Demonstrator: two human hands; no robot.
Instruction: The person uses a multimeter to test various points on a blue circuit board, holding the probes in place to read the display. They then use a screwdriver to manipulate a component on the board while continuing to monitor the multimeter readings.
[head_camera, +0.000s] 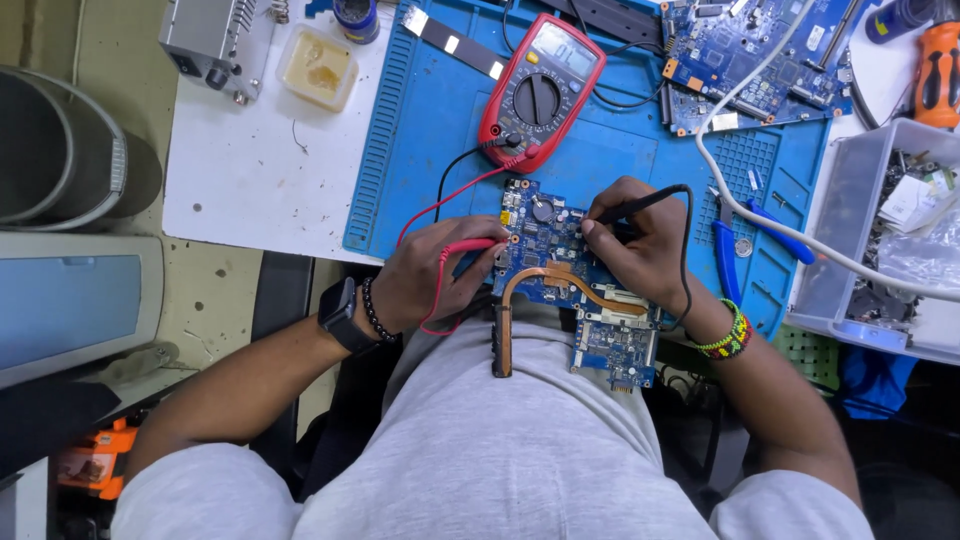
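Note:
A blue circuit board (560, 270) with a copper heat pipe (548, 284) lies at the near edge of a blue work mat (440, 130), partly over my lap. My left hand (430, 275) grips a red test probe (478, 246), its tip on the board's left edge. My right hand (640, 245) pinches a black test probe (640, 205) with its tip touching the board's upper right area. Red and black leads run up to a red multimeter (540, 88) standing behind the board.
A second circuit board (750, 55) lies at the back right. Blue-handled pliers (728, 255) rest beside my right hand. A clear bin of parts (890, 225) stands at the right, a white cable (770, 225) crossing it. A small yellowish tray (318, 68) sits on the white table.

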